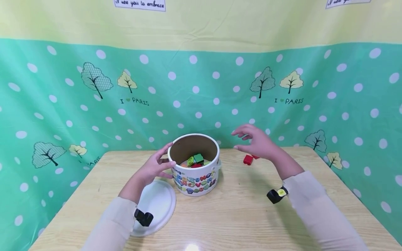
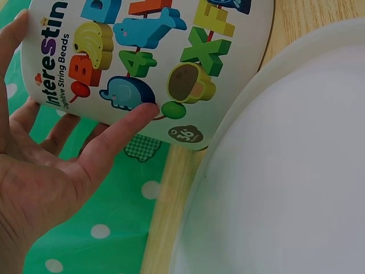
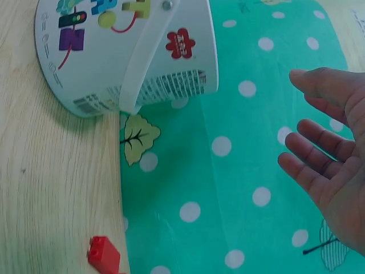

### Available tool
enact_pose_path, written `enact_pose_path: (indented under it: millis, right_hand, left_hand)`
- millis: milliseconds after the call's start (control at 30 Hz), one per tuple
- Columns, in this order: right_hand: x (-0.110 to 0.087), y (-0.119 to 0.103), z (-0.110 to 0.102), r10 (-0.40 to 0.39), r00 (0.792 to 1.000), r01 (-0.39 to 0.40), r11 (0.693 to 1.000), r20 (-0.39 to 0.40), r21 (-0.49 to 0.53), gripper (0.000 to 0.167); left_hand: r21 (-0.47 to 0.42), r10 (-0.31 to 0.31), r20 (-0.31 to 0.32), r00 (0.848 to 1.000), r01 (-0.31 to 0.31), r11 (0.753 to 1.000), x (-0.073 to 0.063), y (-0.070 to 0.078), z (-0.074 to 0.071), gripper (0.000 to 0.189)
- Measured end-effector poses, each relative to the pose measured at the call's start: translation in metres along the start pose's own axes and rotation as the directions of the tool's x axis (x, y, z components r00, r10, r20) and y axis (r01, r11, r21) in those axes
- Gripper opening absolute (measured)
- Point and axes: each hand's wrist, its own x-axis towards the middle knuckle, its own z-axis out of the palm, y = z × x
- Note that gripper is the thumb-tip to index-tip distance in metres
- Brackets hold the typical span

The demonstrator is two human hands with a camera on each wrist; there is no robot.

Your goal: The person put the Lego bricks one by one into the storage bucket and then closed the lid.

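A white printed bucket stands uncovered on the table, with several toy bricks in green, yellow and red at its bottom. My left hand rests against the bucket's left side, fingers spread near the rim; in the left wrist view the thumb of that hand touches the printed wall. Held in the air to the right of the bucket is my right hand, its fingers parted and nothing in them. Beyond and below it lie red bricks on the table, one partly hidden by the hand.
A round white lid lies flat on the table at the bucket's front left, partly under my left forearm. A white handle hangs on the bucket's side. Behind the wooden table hangs a green dotted cloth.
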Motion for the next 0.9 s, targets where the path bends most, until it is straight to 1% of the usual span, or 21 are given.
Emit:
enact_pose_path:
  millis: [167,367,600,900]
  right_hand:
    - [-0.01,0.013,-0.005,0.017,1.0,-0.017,1.0,-0.026,0.011,0.044]
    - [-0.022,0.028,-0.01,0.082,0.996,-0.081,0.996,-0.018,0.037,0.042]
    - [-0.035,0.049,-0.002,0.11,0.993,-0.109,0.994,-0.034,0.017,0.043]
    - [-0.046,0.071,0.008,0.191,0.981,-0.189,0.981,-0.042,0.042,0.044]
  left_hand:
    - [0.0,0.009,0.003,1.0,-0.009,1.0,0.003,0.0,0.0,0.082]
    - [0.006,0.008,-0.005,1.0,-0.008,1.0,0.004,0.004,0.0,0.082]
    - [0.012,0.004,-0.004,1.0,-0.004,1.0,0.001,0.003,0.0,0.083]
    - [0.008,0.001,-0.001,1.0,-0.001,1.0,0.0,0.002,0.001,0.083]
